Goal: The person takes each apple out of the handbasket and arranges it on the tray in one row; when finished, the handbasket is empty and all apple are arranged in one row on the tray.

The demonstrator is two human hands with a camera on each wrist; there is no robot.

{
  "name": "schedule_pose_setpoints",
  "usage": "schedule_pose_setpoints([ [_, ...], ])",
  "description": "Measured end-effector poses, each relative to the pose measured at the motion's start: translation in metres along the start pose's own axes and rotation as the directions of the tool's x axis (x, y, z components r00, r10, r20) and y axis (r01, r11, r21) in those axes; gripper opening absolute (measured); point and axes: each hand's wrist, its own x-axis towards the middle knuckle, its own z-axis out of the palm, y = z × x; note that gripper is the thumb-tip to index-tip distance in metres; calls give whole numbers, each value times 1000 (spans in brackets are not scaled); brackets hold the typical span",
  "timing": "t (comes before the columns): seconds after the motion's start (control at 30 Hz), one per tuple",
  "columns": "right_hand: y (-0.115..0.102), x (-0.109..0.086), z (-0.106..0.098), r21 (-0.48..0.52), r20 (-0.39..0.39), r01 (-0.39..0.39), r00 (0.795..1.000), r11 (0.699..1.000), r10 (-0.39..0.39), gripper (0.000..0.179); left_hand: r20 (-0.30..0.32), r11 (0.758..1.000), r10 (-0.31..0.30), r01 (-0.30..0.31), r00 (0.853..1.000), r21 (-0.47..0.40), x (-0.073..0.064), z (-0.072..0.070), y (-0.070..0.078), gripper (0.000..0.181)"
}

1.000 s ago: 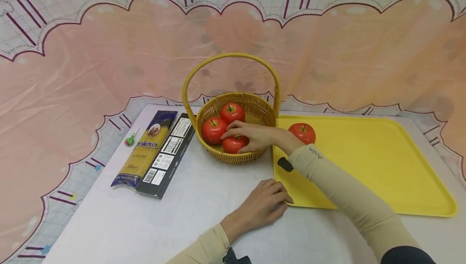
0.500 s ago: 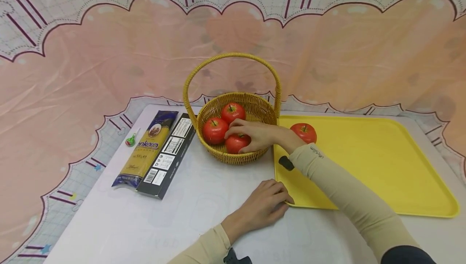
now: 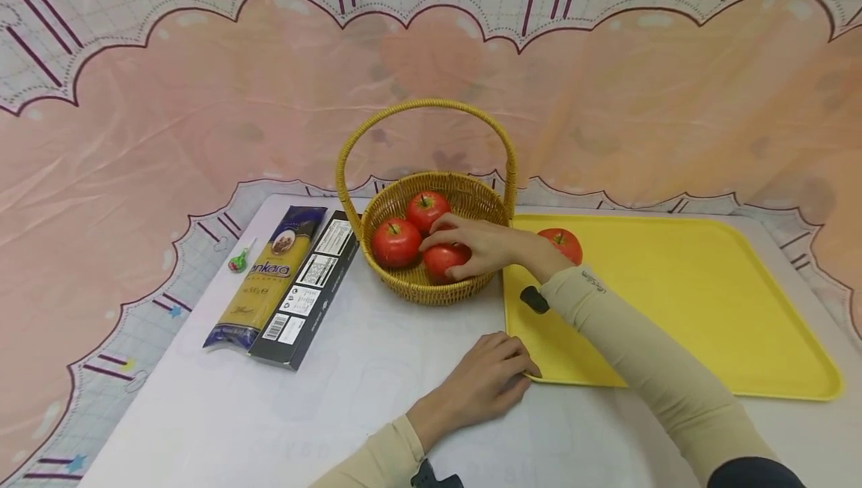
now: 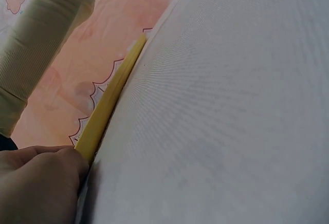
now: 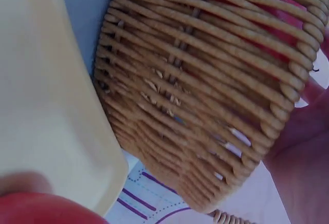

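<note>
With right hand (image 3: 480,247), grips round red apple (image 3: 444,260); with left hand (image 3: 480,382), holds yellow rectangular tray (image 3: 687,301), perhaps steadying it.

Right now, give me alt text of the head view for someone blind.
A right hand grips a red apple in a wicker basket holding two more apples, while the left hand holds the near left corner of a yellow tray bearing a fourth apple. Left of the basket lie a packet and a black box.
</note>
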Motion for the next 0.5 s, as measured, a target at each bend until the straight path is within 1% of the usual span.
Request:
schedule_pose_setpoints([
  [0.23, 2, -7, -5, 18, -65, -12, 998, 1000, 13, 45, -1, 1000, -1, 1, 1000, -14, 0, -1, 0, 13],
  [0.5, 6, -20, -10, 89, -102, -53, 993, 995, 62, 52, -11, 1000, 5, -5, 1000, -5, 0, -1, 0, 13],
])
